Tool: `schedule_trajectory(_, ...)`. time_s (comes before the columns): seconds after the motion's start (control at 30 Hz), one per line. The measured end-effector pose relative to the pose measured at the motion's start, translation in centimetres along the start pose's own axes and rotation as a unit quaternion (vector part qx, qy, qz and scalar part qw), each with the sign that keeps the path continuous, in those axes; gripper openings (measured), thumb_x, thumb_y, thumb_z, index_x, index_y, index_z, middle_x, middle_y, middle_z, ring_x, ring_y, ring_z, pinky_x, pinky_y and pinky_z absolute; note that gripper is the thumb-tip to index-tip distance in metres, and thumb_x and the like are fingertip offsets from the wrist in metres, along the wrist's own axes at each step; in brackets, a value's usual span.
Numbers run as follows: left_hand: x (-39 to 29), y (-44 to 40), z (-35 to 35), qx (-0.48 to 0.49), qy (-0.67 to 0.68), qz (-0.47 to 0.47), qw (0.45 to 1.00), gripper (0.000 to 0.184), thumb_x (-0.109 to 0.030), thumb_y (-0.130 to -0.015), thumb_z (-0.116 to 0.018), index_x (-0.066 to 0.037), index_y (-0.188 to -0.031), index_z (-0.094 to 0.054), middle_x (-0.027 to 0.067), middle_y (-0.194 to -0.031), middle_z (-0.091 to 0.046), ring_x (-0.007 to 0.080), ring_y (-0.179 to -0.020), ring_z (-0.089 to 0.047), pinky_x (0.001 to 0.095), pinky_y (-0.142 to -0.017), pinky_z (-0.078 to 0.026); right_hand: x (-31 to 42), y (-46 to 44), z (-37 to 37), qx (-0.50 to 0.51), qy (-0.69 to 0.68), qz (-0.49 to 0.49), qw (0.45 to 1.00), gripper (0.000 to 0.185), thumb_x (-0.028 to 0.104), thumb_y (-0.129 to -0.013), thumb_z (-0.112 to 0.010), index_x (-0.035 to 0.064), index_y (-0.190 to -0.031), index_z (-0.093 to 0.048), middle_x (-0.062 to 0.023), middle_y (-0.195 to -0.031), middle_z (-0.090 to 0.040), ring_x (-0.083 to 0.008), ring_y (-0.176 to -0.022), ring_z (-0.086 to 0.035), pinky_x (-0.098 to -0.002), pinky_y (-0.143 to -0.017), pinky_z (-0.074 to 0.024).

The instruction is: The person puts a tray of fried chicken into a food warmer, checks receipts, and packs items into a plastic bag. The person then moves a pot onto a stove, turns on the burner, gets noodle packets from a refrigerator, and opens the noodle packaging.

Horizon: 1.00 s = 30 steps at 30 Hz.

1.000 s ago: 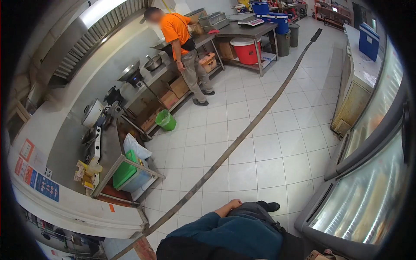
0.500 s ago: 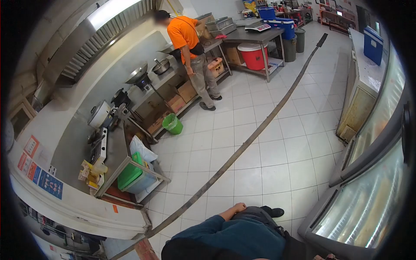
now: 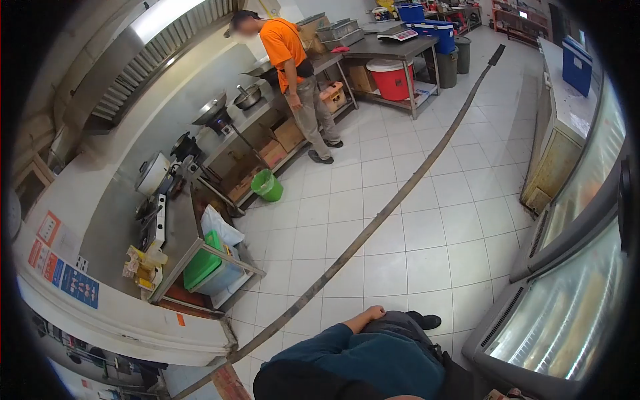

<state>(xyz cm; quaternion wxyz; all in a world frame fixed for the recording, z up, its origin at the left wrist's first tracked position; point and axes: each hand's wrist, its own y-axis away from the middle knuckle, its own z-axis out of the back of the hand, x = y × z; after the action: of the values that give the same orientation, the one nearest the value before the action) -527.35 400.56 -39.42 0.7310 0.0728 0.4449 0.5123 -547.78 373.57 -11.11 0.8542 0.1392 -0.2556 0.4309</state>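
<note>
My left hand (image 3: 375,311) hangs low beside my left thigh, at the bottom of the head view. Its fingers look curled in, and nothing shows in them. The hand is small in the picture and lies against the dark grey trousers (image 3: 395,321). Above it stretches the white tiled floor (image 3: 393,237). A teal shirt (image 3: 373,363) covers my torso, and one black shoe (image 3: 427,321) shows ahead of it. My right hand is out of sight.
A long dark strip (image 3: 373,230) crosses the floor diagonally. Glass-fronted coolers (image 3: 553,327) line the right. Left stand a steel table (image 3: 180,233), woks (image 3: 212,110) and a green bin (image 3: 267,185). A person in an orange shirt (image 3: 283,50) stands by the counter, near a red tub (image 3: 391,80).
The view has shifted slightly, moving much of the scene a little to the right. The person in orange has turned their head slightly. My left hand stays beside my thigh.
</note>
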Motion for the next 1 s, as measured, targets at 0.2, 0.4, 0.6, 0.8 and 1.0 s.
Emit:
schedule_trajectory(0.2, -1.2, -1.7, 0.5, 0.051, -0.053, -0.011, 0.997, 0.025, -0.022, -0.065, -0.052, -0.007, -0.083, -0.061, 0.0147, -0.086, -0.058, 0.0288, -0.081, -0.055, 0.0358, -0.073, -0.042, 0.5, 3.5, 11.1, -0.005, 0.082, -0.055, 0.995, 0.041, 0.026, -0.058, -0.066, 0.0098, -0.094, -0.056, -0.0157, -0.101, -0.049, -0.0285, -0.081, -0.053, -0.0347, -0.066, -0.0427)
schedule_trajectory(0.4, -2.8, -4.7, 1.7, 0.035, -0.011, -0.06, 0.998, 0.021, -0.021, -0.066, -0.052, -0.007, -0.081, -0.059, 0.0122, -0.077, -0.059, 0.0209, -0.073, -0.056, 0.0312, -0.064, -0.044, 8.1, 9.1, 30.9, -0.016, 0.212, -0.092, 0.973, 0.042, 0.027, -0.057, -0.067, 0.0103, -0.094, -0.056, -0.0159, -0.101, -0.049, -0.029, -0.081, -0.053, -0.0349, -0.065, -0.0428)
schedule_trajectory(0.6, -9.2, -6.7, 3.2, 0.129, 0.297, -0.027, 0.946, 0.028, -0.03, -0.071, -0.054, -0.011, -0.091, -0.055, 0.0044, -0.081, -0.058, 0.013, -0.068, -0.054, 0.03, -0.057, -0.043, 15.1, 5.3, 33.1, -0.025, 0.242, 0.07, 0.967, 0.042, 0.028, -0.056, -0.067, 0.01, -0.092, -0.056, -0.0157, -0.104, -0.048, -0.0304, -0.084, -0.052, -0.0351, -0.067, -0.0417)
schedule_trajectory(0.8, -23.3, 1.4, 13.8, 0.421, 0.433, -0.254, 0.755, 0.068, -0.045, -0.071, -0.054, -0.016, -0.124, -0.023, 0.0072, -0.12, -0.036, 0.0212, -0.104, -0.041, 0.0327, -0.084, -0.034, 21.0, -4.1, 23.9, 0.01, 0.296, 0.299, 0.907, 0.024, 0.019, -0.051, -0.063, 0.0039, -0.066, -0.052, -0.0178, -0.112, -0.043, -0.0327, -0.095, -0.047, -0.0362, -0.072, -0.0391)
schedule_trajectory(1.0, -22.0, 8.2, 23.0, 0.383, 0.644, -0.401, 0.527, 0.092, -0.062, -0.058, -0.054, -0.015, -0.126, -0.014, 0.0081, -0.125, -0.028, 0.0225, -0.112, -0.034, 0.039, -0.089, -0.033, 31.4, -12.8, 9.4, 0.016, 0.259, 0.558, 0.788, 0.027, 0.022, -0.044, -0.063, 0.005, -0.06, -0.049, -0.0172, -0.117, -0.039, -0.0348, -0.101, -0.044, -0.041, -0.07, -0.0386)
